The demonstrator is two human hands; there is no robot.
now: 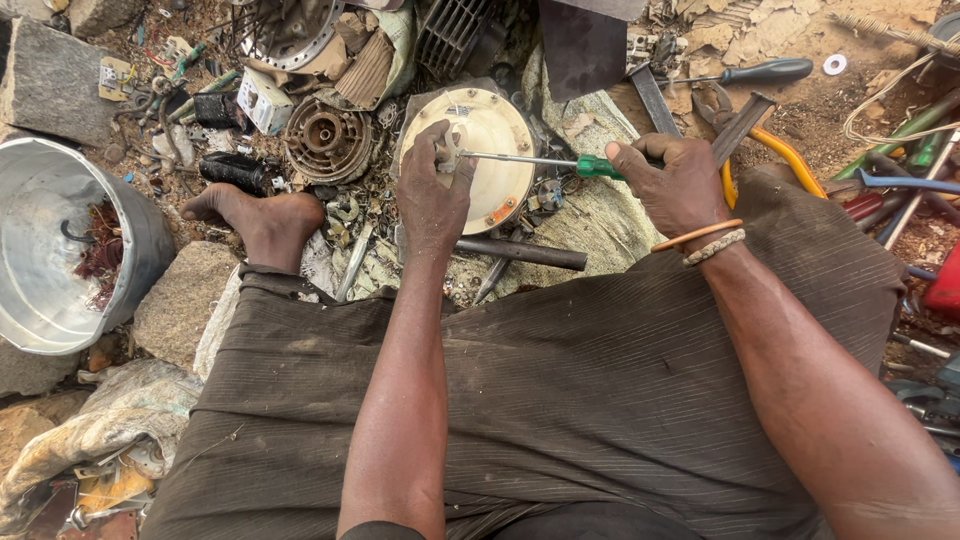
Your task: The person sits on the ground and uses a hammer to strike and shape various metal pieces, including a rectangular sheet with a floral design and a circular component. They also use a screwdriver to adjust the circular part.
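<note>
Screwdriver (560, 163) with a green handle lies almost level between the two hands, its thin metal shaft running left from the handle to the middle of a cream-coloured round housing (495, 150) that rests on a pale cloth (590, 215) on the ground just beyond the person's knees. Nearest the camera, dark striped fabric covers the lap, and both forearms reach forward over it. The right hand (672, 180) is closed on the green handle, its grip pressed together around it, with an orange band and a braided band (712, 240) at the wrist. The left hand (433, 190) lies on the left part of the round housing, its fingers curled and pinching a small pale part at the screwdriver's tip. A dark metal rod (525, 252) lies on the cloth just below the housing. To the left, a bare foot (262, 215) rests on the ground beside a flat stone (180, 300), and a shiny metal bucket (60, 250) lies tilted on its side, well apart from the hands. Further off, a ribbed rusty round part (327, 140) sits just beside the housing's left edge, amid scattered small scrap. At the far right, a second screwdriver with a dark green handle (765, 70) lies on the bare dirt near a white washer (834, 64).
</note>
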